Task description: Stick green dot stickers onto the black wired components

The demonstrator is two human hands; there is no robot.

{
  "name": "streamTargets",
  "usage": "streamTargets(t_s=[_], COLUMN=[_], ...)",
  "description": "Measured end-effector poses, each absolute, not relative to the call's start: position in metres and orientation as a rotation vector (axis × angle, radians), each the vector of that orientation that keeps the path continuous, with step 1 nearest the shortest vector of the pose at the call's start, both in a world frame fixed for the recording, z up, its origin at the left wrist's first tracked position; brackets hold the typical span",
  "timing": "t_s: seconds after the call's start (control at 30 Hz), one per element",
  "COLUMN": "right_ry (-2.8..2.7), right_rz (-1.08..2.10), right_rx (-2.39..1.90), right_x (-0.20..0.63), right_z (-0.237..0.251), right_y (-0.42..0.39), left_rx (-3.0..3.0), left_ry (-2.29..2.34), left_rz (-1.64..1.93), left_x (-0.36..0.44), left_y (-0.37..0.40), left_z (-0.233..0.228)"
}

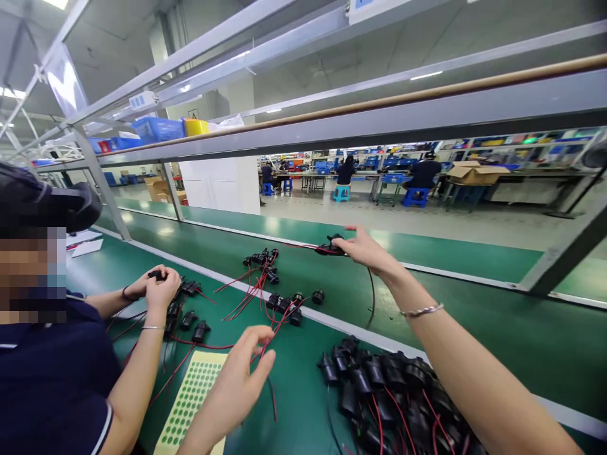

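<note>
My right hand (372, 249) reaches out over the far side of the bench. Its thumb and fingers grip a small black pump-like part (331, 246) with a red and black wire trailing from it. Lower down, my left hand (232, 385) hovers with thumb and fingers apart, holding nothing I can see. Just beyond its fingertips are red wires (279, 325) from a cluster of black parts (287, 306). Part of a sheet of green round stickers (195, 392) is hidden by my left hand. A big heap of similar black parts (384, 385) lies below my right forearm.
At the left a co-worker (52, 373) handles a black part, with more wired parts (190, 322) close by. Another cluster of wired parts (263, 259) lies farther back. A metal shelf frame (332, 117) spans above the green bench (289, 411).
</note>
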State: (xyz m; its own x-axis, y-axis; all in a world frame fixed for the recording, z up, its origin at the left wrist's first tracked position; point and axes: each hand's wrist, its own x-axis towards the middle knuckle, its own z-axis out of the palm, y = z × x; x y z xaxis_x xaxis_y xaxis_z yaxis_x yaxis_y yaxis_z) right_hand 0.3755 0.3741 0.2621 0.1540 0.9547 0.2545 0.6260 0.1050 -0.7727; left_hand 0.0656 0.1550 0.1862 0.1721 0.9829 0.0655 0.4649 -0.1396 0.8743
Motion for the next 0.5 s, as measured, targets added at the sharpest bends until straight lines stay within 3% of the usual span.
streamTargets(t_s=[0.17,0.27,0.5], right_ry=[-1.769,-1.873,-1.954], right_rz=[0.674,0.756,0.758], right_rx=[-1.495,-1.515,-1.609], right_x=[0.318,0.28,0.225], right_z=[0.27,0.235,0.16], right_y=[0.318,0.289,0.255], left_rx=[1.529,1.415,1.255], left_ry=[1.238,1.1,1.061], left_rz=[0.991,0.959,1.305], left_x=[0.067,0.055,-0.013], left_y=[0.121,0.096,0.102], left_z=[0.194,0.199,0.275])
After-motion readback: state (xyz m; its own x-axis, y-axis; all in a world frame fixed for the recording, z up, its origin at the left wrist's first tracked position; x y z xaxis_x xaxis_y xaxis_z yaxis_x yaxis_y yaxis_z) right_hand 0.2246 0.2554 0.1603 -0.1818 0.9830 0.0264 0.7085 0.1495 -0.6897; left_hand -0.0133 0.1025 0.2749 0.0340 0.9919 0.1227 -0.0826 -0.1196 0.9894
